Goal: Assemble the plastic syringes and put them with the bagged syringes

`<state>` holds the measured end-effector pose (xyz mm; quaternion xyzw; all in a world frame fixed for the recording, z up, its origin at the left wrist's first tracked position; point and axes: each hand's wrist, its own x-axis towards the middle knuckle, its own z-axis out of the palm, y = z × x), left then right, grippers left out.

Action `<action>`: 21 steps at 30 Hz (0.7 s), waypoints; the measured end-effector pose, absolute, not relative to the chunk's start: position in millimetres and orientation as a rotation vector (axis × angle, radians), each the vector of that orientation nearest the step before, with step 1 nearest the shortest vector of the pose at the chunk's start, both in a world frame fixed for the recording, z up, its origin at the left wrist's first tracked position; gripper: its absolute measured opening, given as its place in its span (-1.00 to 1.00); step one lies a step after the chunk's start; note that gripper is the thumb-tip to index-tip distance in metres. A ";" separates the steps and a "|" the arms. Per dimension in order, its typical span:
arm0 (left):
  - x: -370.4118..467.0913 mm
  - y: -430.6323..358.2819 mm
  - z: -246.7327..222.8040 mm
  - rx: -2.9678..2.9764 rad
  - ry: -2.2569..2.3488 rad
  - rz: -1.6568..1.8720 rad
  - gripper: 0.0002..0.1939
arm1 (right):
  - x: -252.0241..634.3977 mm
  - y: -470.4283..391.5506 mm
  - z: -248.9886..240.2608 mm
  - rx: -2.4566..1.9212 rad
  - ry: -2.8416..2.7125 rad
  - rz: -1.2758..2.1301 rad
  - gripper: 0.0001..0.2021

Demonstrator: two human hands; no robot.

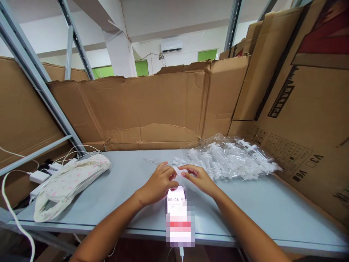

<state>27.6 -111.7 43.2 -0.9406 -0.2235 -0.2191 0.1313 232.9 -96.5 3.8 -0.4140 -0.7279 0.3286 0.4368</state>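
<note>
My left hand is closed, its fingers curled and pinching a small white plastic piece above the table. From the other side, the thumb and forefinger of my right hand close on the same piece. Its exact kind is hard to make out, since the fingers cover part of it. Just beyond my right hand lies a clear plastic bag filled with several white plastic parts. Below my hands a phone shows a running timer on its lit screen.
The grey table has cardboard walls at the back and right. A patterned cloth bag lies at the left, beside a white power strip with cables. A metal post slants up on the left. A white cable hangs below the phone.
</note>
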 end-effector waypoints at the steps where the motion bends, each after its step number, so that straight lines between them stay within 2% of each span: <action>1: 27.9 -110.3 43.4 -2.713 -0.661 -0.693 -0.76 | 232.0 -97.3 4.4 -1.042 -1.821 0.799 -0.70; 5: 32.5 -101.9 42.8 -2.648 -0.723 -0.876 -0.74 | 227.7 -102.9 8.5 -1.040 -1.893 0.728 -0.73; 12: 50.8 -93.9 51.8 -2.718 -0.694 -0.947 -0.62 | 230.2 -102.2 4.9 -1.001 -2.017 0.572 -0.70; 17: 62.4 -97.4 63.4 -2.865 -0.590 -1.047 -0.66 | 236.7 -97.5 2.5 -0.934 -2.006 0.326 -0.78; 21: 66.5 -97.0 74.4 -2.926 -0.570 -1.141 -0.70 | 237.8 -95.3 4.7 -0.915 -1.853 0.364 -0.84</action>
